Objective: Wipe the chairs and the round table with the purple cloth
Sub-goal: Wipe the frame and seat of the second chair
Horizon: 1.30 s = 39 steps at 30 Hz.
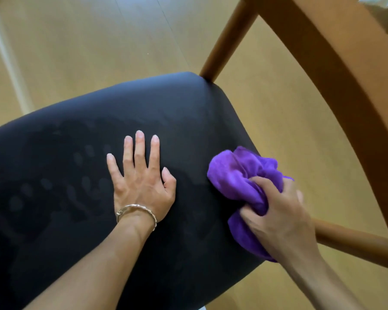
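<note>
Two hands on the black chair seat (pixel 76 153). The left hand (pixel 141 175) lies flat, palm down, fingers straight and spread, pressing mid-seat and holding nothing; bracelet (pixel 136 212) on the wrist. The right hand (pixel 278 215) has its fingers curled round the bunched purple cloth (pixel 240 175), gripping it at the seat's right edge, with the cloth touching the upholstery. Slight blur on that hand. Faint finger-shaped smudges (pixel 83 157) on the seat, left of the left hand. Beyond: wooden rail (pixel 354 240) past the right hand, curved wooden backrest (pixel 345 74) at right, wooden post (pixel 229 39) meeting the seat's far corner. Wood-tone floor (pixel 99 41) behind.
</note>
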Each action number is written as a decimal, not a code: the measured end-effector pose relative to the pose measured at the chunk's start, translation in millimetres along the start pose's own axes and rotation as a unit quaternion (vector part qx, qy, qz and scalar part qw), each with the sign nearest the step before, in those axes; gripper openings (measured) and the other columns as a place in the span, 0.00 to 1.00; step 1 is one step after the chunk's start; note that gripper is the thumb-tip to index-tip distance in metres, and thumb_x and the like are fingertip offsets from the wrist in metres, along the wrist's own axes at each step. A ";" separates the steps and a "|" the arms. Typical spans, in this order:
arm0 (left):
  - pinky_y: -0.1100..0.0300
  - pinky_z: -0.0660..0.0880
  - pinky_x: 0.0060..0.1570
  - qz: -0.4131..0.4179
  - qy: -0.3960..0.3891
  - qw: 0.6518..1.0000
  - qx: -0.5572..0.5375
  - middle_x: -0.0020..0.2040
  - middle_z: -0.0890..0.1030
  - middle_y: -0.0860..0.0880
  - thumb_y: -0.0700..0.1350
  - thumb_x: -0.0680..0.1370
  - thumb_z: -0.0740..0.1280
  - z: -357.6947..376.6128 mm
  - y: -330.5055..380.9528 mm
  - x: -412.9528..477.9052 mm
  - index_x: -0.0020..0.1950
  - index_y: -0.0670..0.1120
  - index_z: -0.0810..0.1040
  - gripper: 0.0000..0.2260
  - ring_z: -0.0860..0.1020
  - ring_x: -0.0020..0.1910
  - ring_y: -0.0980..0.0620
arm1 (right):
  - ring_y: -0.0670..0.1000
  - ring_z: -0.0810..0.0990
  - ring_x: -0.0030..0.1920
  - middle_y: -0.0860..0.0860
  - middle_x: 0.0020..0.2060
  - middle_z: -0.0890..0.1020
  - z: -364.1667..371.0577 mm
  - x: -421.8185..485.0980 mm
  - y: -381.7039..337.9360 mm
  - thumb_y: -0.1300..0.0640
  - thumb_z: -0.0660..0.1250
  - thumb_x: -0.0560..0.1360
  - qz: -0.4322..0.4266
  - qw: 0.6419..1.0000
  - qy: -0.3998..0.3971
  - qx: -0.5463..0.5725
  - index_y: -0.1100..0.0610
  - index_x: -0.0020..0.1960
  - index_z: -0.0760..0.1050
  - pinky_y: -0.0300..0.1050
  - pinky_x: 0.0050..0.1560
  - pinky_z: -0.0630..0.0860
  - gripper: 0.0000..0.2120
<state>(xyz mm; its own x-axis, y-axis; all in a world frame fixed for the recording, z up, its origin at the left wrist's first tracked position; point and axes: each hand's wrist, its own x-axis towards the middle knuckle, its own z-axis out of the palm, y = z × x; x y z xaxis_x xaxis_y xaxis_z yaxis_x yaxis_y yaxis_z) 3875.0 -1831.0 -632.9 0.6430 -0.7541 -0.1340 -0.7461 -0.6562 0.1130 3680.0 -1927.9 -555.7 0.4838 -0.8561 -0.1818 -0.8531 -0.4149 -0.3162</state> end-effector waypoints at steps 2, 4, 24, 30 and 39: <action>0.36 0.49 0.69 0.001 -0.001 1.000 -0.002 0.76 0.57 0.41 0.51 0.75 0.49 -1.1 -0.3 1.8 0.76 0.45 0.56 0.29 0.54 0.75 0.42 | 0.56 0.73 0.50 0.48 0.47 0.69 0.1 17.5 7.7 0.45 0.67 0.66 0.013 0.999 -0.029 -0.008 0.41 0.58 0.74 0.48 0.47 0.71 0.20; 0.37 0.48 0.70 -0.001 -0.010 1.000 0.002 0.76 0.55 0.42 0.52 0.75 0.48 -3.3 0.2 0.2 0.76 0.46 0.55 0.29 0.52 0.75 0.43 | 0.57 0.74 0.50 0.50 0.47 0.71 2.8 36.0 5.0 0.43 0.66 0.67 0.023 0.999 -0.019 -0.017 0.42 0.57 0.75 0.52 0.51 0.73 0.18; 0.42 0.58 0.69 0.015 -0.130 0.991 -0.037 0.76 0.55 0.43 0.48 0.81 0.51 -51.4 -134.3 -105.8 0.75 0.44 0.57 0.23 0.54 0.75 0.44 | 0.65 0.75 0.52 0.58 0.50 0.74 20.6 -5.8 -30.2 0.44 0.67 0.69 0.008 1.000 0.025 0.016 0.45 0.61 0.76 0.54 0.52 0.73 0.20; 0.43 0.60 0.70 -0.047 -0.078 0.989 -0.120 0.75 0.59 0.41 0.51 0.79 0.49 -54.8 -133.0 -108.4 0.75 0.41 0.58 0.26 0.58 0.74 0.44 | 0.59 0.73 0.36 0.56 0.39 0.75 84.8 -108.4 -154.8 0.47 0.69 0.56 -0.188 0.981 -0.048 -0.009 0.50 0.40 0.78 0.47 0.35 0.65 0.15; 0.45 0.55 0.72 -0.163 -0.042 0.975 -0.143 0.76 0.58 0.43 0.50 0.80 0.50 -46.3 -155.0 -120.9 0.76 0.43 0.56 0.24 0.56 0.74 0.45 | 0.64 0.76 0.47 0.58 0.48 0.74 35.3 -16.1 -83.7 0.46 0.69 0.67 -0.113 0.992 -0.033 -0.046 0.46 0.56 0.77 0.53 0.45 0.75 0.18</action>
<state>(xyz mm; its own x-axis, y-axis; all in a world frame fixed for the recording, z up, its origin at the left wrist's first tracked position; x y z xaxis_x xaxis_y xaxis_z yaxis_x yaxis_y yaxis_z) 3920.9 -1639.3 -588.6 0.8122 -0.5077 -0.2875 -0.4182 -0.8501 0.3200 3750.5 -1868.6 -559.2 0.6736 -0.7174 -0.1774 -0.7344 -0.6230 -0.2692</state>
